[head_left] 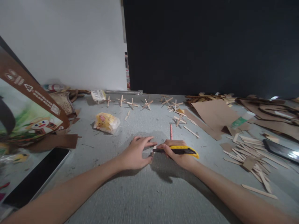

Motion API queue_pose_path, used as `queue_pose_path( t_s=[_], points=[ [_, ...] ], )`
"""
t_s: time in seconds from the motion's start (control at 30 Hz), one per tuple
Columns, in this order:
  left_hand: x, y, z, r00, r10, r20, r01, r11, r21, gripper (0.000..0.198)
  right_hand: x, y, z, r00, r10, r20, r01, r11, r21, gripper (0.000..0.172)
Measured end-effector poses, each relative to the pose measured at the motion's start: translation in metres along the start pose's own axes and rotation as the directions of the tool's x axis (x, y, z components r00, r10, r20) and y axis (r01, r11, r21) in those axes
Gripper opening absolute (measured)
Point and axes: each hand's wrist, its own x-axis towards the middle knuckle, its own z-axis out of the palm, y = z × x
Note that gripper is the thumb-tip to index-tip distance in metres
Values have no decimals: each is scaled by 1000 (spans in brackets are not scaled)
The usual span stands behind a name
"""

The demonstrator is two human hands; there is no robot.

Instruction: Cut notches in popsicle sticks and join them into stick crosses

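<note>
My right hand (176, 154) is wrapped round a yellow and black box cutter (187, 150), its tip pointing left. My left hand (134, 154) rests on the grey tabletop, with thumb and forefinger at the two ends of a short wooden craft stick (152, 153). The cutter's tip meets that stick, though whether it has cut into it I cannot tell. Just beyond my right hand lies a red and white striped straw (171, 132). Crossed-stick stars, one of them a wooden star (147, 104), stand in a row farther back.
A heap of loose craft sticks (253, 158) lies at right, near a glue stick (243, 119), brown cardboard (209, 115) and a dark phone (281, 150). At left are another phone (37, 175), a printed paper bag (30, 102) and a yellow snack packet (106, 123).
</note>
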Motion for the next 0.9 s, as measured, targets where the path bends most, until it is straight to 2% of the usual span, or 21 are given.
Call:
queue_pose_path(
  t_s=[0.27,0.47,0.67,0.9],
  points=[
    [0,3,-1,1000,2,9,-2,1000,3,71,0,2,0,999,-38,13,38,999,-14,42],
    [0,-2,2,999,32,-24,-33,999,-10,70,0,-1,-1,995,-77,68,79,997,-15,41],
    [2,-7,6,999,18,-34,-19,999,-35,73,0,-2,-3,995,-68,70,71,996,-48,41],
    [2,-4,4,1000,-11,-16,10,1000,-24,75,0,0,-2,995,-79,53,79,997,-2,41]
  ],
)
